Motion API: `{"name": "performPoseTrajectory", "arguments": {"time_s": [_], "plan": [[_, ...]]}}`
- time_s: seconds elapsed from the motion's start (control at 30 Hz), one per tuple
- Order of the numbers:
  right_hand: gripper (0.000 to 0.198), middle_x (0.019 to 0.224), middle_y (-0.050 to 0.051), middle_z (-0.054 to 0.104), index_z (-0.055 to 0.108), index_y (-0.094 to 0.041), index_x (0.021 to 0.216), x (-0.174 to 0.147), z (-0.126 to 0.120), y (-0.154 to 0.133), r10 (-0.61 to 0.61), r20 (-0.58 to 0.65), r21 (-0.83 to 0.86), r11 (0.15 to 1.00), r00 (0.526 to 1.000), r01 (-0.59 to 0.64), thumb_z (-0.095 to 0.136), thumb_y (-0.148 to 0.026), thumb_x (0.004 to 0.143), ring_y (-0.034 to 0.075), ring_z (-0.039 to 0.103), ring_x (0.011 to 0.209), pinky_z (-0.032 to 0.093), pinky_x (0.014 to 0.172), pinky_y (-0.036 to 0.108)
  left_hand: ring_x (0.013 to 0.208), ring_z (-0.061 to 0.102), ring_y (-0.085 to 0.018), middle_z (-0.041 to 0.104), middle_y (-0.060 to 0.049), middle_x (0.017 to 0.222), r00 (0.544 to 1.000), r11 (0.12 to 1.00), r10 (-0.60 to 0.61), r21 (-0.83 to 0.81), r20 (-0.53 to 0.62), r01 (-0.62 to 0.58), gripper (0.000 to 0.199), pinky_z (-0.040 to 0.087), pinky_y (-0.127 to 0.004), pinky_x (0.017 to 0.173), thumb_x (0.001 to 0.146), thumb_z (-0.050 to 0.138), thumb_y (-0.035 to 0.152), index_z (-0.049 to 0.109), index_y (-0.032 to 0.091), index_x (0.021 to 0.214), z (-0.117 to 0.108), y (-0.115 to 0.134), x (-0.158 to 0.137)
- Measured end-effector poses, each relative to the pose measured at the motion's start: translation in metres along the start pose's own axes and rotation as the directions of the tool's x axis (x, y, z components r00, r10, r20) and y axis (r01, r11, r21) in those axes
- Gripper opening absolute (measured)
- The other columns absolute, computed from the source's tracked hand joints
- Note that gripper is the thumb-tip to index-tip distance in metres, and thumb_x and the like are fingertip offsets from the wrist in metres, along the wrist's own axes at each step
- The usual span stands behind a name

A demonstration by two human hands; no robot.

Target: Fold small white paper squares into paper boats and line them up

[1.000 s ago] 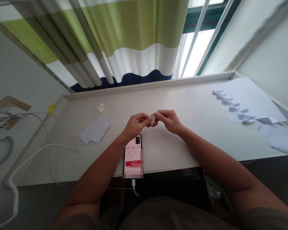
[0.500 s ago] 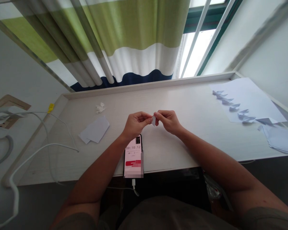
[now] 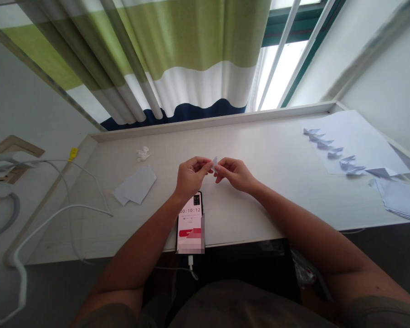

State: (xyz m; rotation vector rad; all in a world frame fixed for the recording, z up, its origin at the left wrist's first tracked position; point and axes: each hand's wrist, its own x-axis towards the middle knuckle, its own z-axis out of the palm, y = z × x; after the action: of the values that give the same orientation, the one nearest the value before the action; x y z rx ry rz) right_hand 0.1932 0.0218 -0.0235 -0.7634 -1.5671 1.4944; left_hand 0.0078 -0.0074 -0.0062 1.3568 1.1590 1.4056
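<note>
I pinch a small paper fold [image 3: 214, 161] between my left hand [image 3: 190, 175] and right hand [image 3: 235, 172], just above the phone [image 3: 190, 221]. Finished folds [image 3: 331, 149] line up far right; blank slips [image 3: 135, 185] wait left, so I judge more remain.

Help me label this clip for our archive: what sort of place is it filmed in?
Probably a room at home or in a dorm: a white desk stands against a window with a striped curtain, a phone charges at its front edge, and small folded paper pieces lie in a row on a sheet.
</note>
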Motion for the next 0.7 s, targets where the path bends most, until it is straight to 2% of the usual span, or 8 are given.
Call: {"name": "performPoseTrajectory", "arguments": {"time_s": [0.1, 0.17, 0.23, 0.3, 0.4, 0.53, 0.7], "plan": [[0.057, 0.078, 0.005, 0.075, 0.067, -0.018, 0.083, -0.0019, -0.0013, -0.0027, -0.013, 0.065, -0.082, 0.997, 0.998, 0.018, 0.071, -0.074, 0.094, 0.015, 0.071, 0.067, 0.057, 0.066, 0.029, 0.071, 0.074, -0.017, 0.078, -0.004, 0.077, 1.0, 1.0, -0.012, 0.014, 0.019, 0.012, 0.035, 0.059, -0.03, 0.068, 0.082, 0.09, 0.047, 0.081, 0.017, 0.095, -0.001, -0.0015, 0.0009], [0.056, 0.075, 0.004, 0.074, 0.066, -0.018, 0.08, -0.0037, -0.0017, -0.006, -0.053, 0.103, -0.111, 0.992, 0.993, 0.065, 0.069, -0.071, 0.098, 0.014, 0.069, 0.066, 0.056, 0.067, 0.03, 0.068, 0.072, -0.016, 0.079, -0.005, 0.079, 0.997, 0.999, -0.042, 0.01, 0.072, 0.042, 0.037, 0.056, -0.029, 0.063, 0.083, 0.088, 0.051, 0.082, 0.017, 0.097, -0.0024, -0.0014, 0.0014], [0.054, 0.073, 0.002, 0.072, 0.066, -0.019, 0.079, -0.005, -0.0012, -0.0082, -0.076, 0.153, -0.12, 0.988, 0.985, 0.095, 0.067, -0.068, 0.101, 0.014, 0.066, 0.066, 0.054, 0.068, 0.03, 0.064, 0.068, -0.015, 0.078, -0.004, 0.076, 0.99, 0.998, -0.063, 0.003, 0.124, 0.063, 0.039, 0.052, -0.027, 0.058, 0.085, 0.086, 0.056, 0.083, 0.017, 0.092, -0.0035, -0.0012, 0.0016], [0.053, 0.072, 0.002, 0.071, 0.066, -0.019, 0.08, -0.0051, -0.0002, -0.0076, -0.075, 0.19, -0.102, 0.99, 0.979, 0.095, 0.066, -0.067, 0.101, 0.014, 0.065, 0.065, 0.053, 0.068, 0.03, 0.059, 0.064, -0.013, 0.075, -0.004, 0.071, 0.991, 0.999, -0.048, 0.006, 0.126, 0.048, 0.042, 0.049, -0.027, 0.054, 0.085, 0.086, 0.06, 0.081, 0.018, 0.084, -0.0035, -0.0014, 0.0014], [0.055, 0.073, 0.002, 0.071, 0.065, -0.019, 0.08, -0.0037, 0.0008, -0.0032, -0.048, 0.194, -0.067, 0.996, 0.98, 0.062, 0.067, -0.071, 0.099, 0.013, 0.065, 0.064, 0.054, 0.065, 0.029, 0.055, 0.06, -0.012, 0.07, -0.001, 0.065, 0.998, 0.999, 0.008, 0.031, 0.061, -0.01, 0.044, 0.047, -0.027, 0.053, 0.084, 0.087, 0.061, 0.078, 0.018, 0.08, -0.0013, -0.0024, 0.0004], [0.055, 0.073, 0.003, 0.072, 0.067, -0.019, 0.08, -0.0036, 0.0016, -0.0011, -0.022, 0.196, -0.106, 0.993, 0.98, 0.044, 0.068, -0.071, 0.097, 0.015, 0.065, 0.065, 0.054, 0.066, 0.03, 0.055, 0.06, -0.012, 0.068, 0.0, 0.064, 0.998, 0.997, 0.056, 0.05, -0.004, -0.056, 0.045, 0.049, -0.027, 0.055, 0.086, 0.085, 0.062, 0.076, 0.019, 0.081, 0.0022, -0.0029, -0.0012], [0.046, 0.064, 0.0, 0.067, 0.059, -0.022, 0.079, -0.0072, 0.0033, -0.0077, -0.004, 0.121, -0.191, 0.981, 0.993, 0.027, 0.067, -0.061, 0.1, 0.014, 0.059, 0.059, 0.047, 0.06, 0.028, 0.055, 0.061, -0.012, 0.069, -0.001, 0.065, 0.999, 0.999, 0.027, 0.029, 0.028, -0.028, 0.047, 0.049, -0.026, 0.055, 0.085, 0.085, 0.064, 0.076, 0.018, 0.082, 0.0005, -0.0022, -0.0002]]}}
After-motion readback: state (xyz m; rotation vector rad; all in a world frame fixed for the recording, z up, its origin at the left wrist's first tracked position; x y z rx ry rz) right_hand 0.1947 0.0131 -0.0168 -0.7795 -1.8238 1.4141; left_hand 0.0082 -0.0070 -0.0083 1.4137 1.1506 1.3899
